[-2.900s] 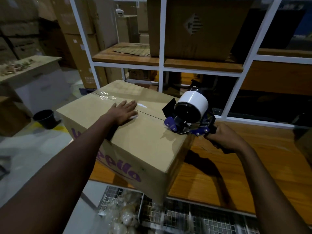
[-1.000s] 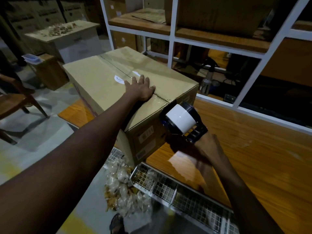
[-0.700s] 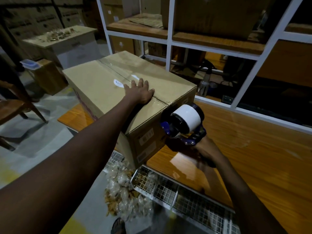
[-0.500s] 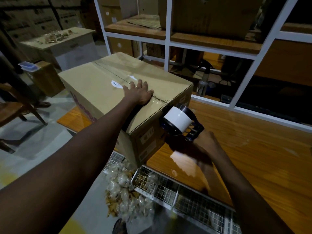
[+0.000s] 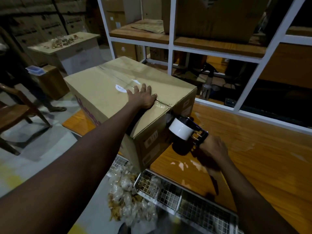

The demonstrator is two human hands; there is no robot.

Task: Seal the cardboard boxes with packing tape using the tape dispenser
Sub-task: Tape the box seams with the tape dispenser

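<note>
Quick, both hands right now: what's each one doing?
Left hand: open, pressing flat on the box top.
Right hand: gripping the tape dispenser.

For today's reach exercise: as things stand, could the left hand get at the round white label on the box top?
Probably yes: the left hand lies flat on the box, the label right beside it, nothing between.

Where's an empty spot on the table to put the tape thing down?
The glossy orange wooden tabletop is bare right of the right hand, between the white metal shelf frame and the near edge. Crowded: the gap beside the large brown cardboard box, where the blue tape dispenser with its white roll sits against the box's end.
</note>
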